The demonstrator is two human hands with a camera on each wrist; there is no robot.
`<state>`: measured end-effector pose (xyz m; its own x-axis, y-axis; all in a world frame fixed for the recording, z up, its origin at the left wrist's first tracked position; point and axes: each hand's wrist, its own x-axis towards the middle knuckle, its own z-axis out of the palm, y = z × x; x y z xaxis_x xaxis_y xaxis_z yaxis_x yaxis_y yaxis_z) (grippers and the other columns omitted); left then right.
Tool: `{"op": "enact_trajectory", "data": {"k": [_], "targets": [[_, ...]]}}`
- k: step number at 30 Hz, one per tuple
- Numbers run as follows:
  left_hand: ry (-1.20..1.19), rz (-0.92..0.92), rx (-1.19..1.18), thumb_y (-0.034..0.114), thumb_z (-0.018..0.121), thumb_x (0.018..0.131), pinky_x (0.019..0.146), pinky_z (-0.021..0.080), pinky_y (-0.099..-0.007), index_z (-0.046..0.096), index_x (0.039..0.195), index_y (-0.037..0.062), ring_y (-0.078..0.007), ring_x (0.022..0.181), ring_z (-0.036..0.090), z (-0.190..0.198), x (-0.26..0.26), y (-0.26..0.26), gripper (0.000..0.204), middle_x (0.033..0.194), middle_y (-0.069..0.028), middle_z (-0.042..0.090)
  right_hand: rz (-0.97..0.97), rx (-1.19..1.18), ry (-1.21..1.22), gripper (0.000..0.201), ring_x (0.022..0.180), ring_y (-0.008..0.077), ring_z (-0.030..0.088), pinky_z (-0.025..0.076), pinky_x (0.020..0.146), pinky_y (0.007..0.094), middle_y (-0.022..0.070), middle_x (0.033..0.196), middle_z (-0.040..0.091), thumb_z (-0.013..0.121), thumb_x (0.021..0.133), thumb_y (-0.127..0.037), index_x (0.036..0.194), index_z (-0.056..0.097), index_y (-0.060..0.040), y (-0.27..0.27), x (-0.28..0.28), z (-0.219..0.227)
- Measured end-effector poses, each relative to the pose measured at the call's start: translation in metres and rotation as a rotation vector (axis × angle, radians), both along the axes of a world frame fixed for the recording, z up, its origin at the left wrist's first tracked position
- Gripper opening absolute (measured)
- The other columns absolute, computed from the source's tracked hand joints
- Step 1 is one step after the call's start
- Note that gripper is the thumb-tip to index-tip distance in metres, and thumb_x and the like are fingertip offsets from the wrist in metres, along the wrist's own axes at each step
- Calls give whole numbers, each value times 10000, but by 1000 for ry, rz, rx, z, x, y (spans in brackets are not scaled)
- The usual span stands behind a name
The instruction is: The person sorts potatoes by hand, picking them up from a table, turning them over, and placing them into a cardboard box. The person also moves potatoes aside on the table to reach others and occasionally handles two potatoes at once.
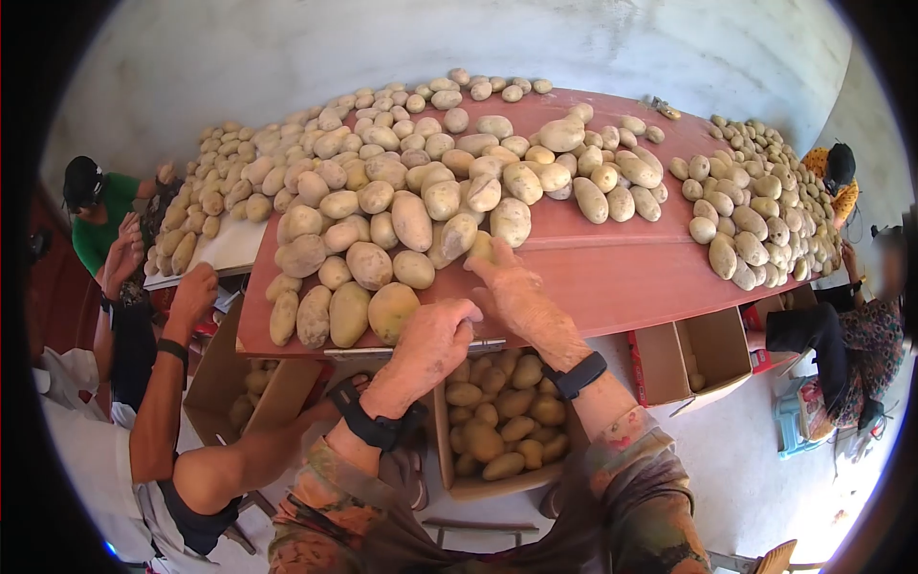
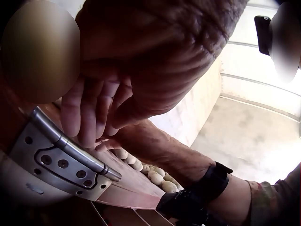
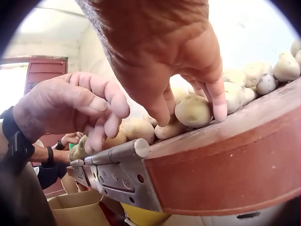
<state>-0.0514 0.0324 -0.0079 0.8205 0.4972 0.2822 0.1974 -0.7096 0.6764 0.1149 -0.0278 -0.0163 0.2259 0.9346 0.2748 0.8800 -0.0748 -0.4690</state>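
Observation:
My right hand (image 1: 521,292) reaches over the near side of a pile of potatoes (image 1: 413,222). Its thumb and fingers straddle a single potato (image 3: 193,110), pinching it at the table edge in the right wrist view. My left hand (image 1: 427,340) hovers over the metal hinge at the front edge, beside a large potato (image 1: 392,312). In the right wrist view the fingers of the left hand (image 3: 70,106) hang loosely bent, and nothing shows in them. Below both hands stands a cardboard box (image 1: 478,491) filled with potatoes.
The red table (image 1: 612,258) bears more potatoes (image 1: 755,215) on its right. The hinge (image 2: 66,153) runs along its front edge. A person's arm (image 1: 158,402) comes in close on the left; other people sit farther off. Another cardboard box (image 1: 712,344) is at the right.

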Motion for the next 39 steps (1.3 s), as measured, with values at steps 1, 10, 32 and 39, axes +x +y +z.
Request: {"op": "enact_trajectory", "data": {"k": [1,10,32,39], "targets": [[-12,-4,16,18,571,845,706,512,-394,648,970,13,-339,787,642,0,0,-1,147,847,-166,662,-2,26,0,405,1105,446,555,514,892,509,236,1284,454,693,790,-93,1179,584,-109,0,-1,0],[-48,-28,45,47,594,849,675,493,-407,639,951,33,-341,756,618,0,-1,-2,113,834,-161,639,-146,20,118,389,1029,400,589,512,839,504,199,1156,521,690,816,-122,1174,539,-114,-8,7,7],[165,-21,312,-17,630,762,888,450,-449,562,1131,38,-401,1023,537,-1,15,2,379,1076,-182,558,-118,235,-98,255,996,400,561,502,812,489,179,1046,542,609,786,-16,1014,509,-69,-22,11,-12],[169,44,172,52,626,780,880,456,-442,572,1178,26,-397,1013,565,9,9,-10,403,1052,-191,593,-124,159,-72,345,1004,410,564,483,843,501,180,1041,544,671,762,-29,1036,468,-85,-27,16,-20]]}}
